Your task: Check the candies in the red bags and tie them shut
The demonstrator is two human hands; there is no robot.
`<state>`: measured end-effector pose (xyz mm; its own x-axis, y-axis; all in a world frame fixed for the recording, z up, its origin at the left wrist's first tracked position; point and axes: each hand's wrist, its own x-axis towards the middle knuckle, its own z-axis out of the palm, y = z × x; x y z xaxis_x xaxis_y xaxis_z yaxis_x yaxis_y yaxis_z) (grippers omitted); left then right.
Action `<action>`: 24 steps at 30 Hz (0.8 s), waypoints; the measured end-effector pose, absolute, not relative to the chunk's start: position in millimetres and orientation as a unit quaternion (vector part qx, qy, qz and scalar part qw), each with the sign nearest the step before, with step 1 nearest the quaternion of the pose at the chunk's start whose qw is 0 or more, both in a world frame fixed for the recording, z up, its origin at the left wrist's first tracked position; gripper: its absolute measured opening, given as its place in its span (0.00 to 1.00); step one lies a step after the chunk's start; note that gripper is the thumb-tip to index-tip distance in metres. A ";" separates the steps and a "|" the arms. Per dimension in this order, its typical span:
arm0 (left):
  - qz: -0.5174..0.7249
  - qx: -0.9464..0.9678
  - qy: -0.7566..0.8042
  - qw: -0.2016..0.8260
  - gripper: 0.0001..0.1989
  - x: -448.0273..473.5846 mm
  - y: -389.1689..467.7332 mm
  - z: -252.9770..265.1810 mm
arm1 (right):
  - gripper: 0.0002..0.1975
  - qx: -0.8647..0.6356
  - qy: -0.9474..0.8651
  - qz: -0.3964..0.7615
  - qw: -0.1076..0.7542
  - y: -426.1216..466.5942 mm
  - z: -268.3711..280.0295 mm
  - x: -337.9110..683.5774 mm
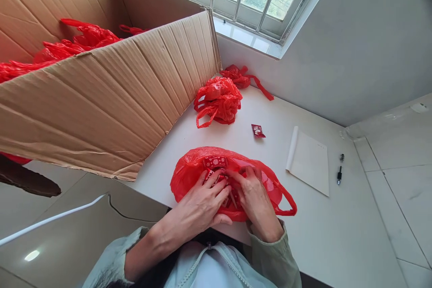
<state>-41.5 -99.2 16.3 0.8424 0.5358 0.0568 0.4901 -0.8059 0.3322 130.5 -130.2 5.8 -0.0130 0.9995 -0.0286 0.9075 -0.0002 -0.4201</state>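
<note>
A red plastic bag lies with its mouth open at the near edge of the white table. Inside it are several small red packets with white print. My left hand reaches over the bag's near rim, its fingers stretched and slightly apart on the packets, its thumb outside along the rim. From the right, my right hand dips into the bag with bent fingers. Its fingertips are among the packets and partly hidden, so what they pinch is unclear. One bag handle loops out on the right.
A large cardboard box holding red bags stands at the left. Beyond the open bag lie a bunched red bag, another red bag and a single dark-red packet. A notepad and a pen lie right.
</note>
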 end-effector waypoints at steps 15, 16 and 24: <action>0.009 0.936 0.325 0.132 0.23 -55.0 -93.0 23.0 | 0.14 -0.758 -0.624 0.146 0.123 -123.0 8.9 149.0; 0.006 0.938 0.321 0.131 0.24 -50.8 -91.6 23.7 | 0.13 -0.754 -0.627 0.149 0.130 -121.6 8.0 145.9; -0.050 0.940 0.303 0.148 0.30 -43.1 -89.4 5.3 | 0.11 -0.766 -0.614 0.133 0.135 -112.8 -9.9 134.9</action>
